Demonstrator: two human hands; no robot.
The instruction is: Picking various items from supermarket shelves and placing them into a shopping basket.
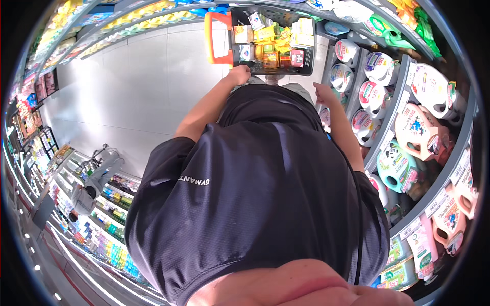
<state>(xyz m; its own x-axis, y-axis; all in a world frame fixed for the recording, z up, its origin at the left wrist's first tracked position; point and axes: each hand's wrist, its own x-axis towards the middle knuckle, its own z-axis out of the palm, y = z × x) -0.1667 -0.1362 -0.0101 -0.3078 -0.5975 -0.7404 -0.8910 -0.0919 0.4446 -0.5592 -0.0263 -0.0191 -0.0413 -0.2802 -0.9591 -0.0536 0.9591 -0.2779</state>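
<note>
My left hand (240,74) hangs with curled fingers beside the near edge of a black plastic shopping basket (275,71). I cannot tell whether it touches the basket or holds anything. The basket has an orange handle (218,60) swung out to its left. Inside lie small boxed goods (243,34), yellow packets (265,33), and a pink box (297,58). To the right, my right hand (324,94) hangs with its index finger stretched out and nothing visible in it. Nearest to that hand is a shelf of white laundry detergent bottles (340,77).
Detergent jugs (419,132) fill the tiered shelving (396,103) on my right. Packaged goods line shelves (126,26) at upper left. Pale floor tiles (134,76) stretch to my left. Farther off, another person (82,199) stands near a wheeled metal frame (100,155).
</note>
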